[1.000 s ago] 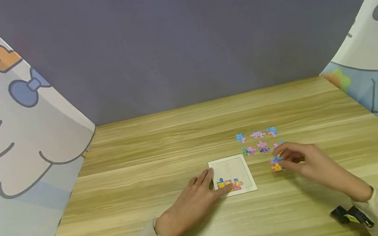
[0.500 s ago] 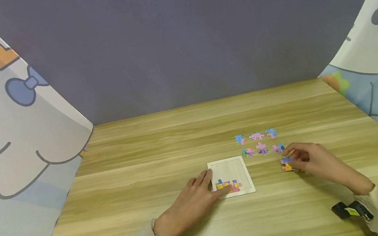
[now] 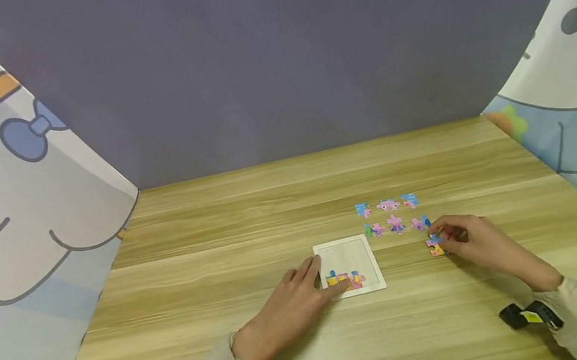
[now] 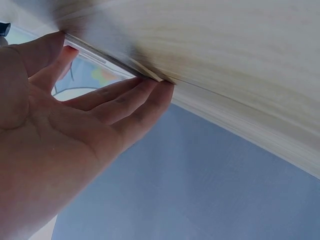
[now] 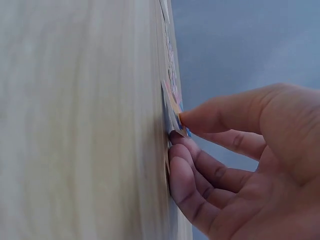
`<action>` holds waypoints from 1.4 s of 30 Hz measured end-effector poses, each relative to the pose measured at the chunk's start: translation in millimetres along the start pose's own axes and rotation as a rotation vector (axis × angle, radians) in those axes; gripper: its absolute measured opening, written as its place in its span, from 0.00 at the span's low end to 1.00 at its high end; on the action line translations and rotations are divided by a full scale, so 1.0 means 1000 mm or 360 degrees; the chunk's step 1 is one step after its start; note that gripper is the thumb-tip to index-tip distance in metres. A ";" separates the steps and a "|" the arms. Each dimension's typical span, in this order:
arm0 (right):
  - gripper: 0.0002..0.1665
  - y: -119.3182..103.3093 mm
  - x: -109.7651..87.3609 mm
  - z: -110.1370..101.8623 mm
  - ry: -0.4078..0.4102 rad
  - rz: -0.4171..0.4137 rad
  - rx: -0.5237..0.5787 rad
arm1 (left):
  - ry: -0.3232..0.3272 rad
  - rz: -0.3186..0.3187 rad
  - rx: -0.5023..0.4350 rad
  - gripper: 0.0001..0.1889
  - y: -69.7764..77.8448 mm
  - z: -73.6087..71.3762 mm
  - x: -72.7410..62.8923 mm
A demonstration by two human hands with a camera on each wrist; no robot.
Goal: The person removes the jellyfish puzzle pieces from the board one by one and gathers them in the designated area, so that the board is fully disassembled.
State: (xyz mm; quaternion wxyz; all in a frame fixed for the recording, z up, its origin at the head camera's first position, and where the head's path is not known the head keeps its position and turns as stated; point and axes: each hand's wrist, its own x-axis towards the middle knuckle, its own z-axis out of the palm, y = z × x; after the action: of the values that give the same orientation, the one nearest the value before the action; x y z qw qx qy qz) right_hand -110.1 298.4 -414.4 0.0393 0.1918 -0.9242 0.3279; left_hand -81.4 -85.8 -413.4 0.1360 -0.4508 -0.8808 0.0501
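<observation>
A square, pale puzzle tray (image 3: 373, 260) lies on the table, with a joined row of yellow and pink puzzle pieces (image 3: 355, 280) along its near side. My left hand (image 3: 289, 309) rests at the tray's left side, thumb over the joined pieces. Its fairly straight fingertips (image 4: 162, 90) touch down at the edge in the left wrist view. Right of the tray, my right hand (image 3: 474, 242) pinches a blue, pink and yellow puzzle piece (image 3: 436, 245) between thumb and fingers. In the right wrist view this puzzle piece (image 5: 172, 107) is tilted close to the tabletop.
Behind the tray, several loose puzzle pieces (image 3: 395, 223) lie in two rows on the wooden table (image 3: 219, 232). A dark grey panel (image 3: 273, 66) stands along the back. Cartoon-printed curtains (image 3: 42, 218) flank both sides. A black device (image 3: 531, 316) is at the right sleeve.
My right hand has moved right with the puzzle piece, away from the tray, and then stayed about there. The left hand stays on the tray. The head view has shifted slightly.
</observation>
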 end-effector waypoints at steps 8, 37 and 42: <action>0.13 0.001 -0.001 0.001 -0.0014 -0.0016 -0.0011 | -0.0040 -0.0007 -0.0016 0.30 0.000 -0.001 0.001; 0.14 -0.002 -0.001 0.002 0.0002 -0.0063 -0.0131 | 0.0033 -0.0021 0.0097 0.33 0.003 0.005 0.003; 0.12 -0.003 -0.001 0.001 0.0012 -0.0064 -0.0118 | 0.0005 -0.0027 0.0097 0.32 0.003 0.005 0.002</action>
State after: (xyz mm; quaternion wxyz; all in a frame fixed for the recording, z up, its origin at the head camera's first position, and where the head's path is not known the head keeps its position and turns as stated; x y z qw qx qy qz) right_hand -107.8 295.6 -413.5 0.0564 0.2076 -0.9315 0.2932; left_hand -81.5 -81.9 -418.9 0.1516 -0.4390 -0.8824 0.0752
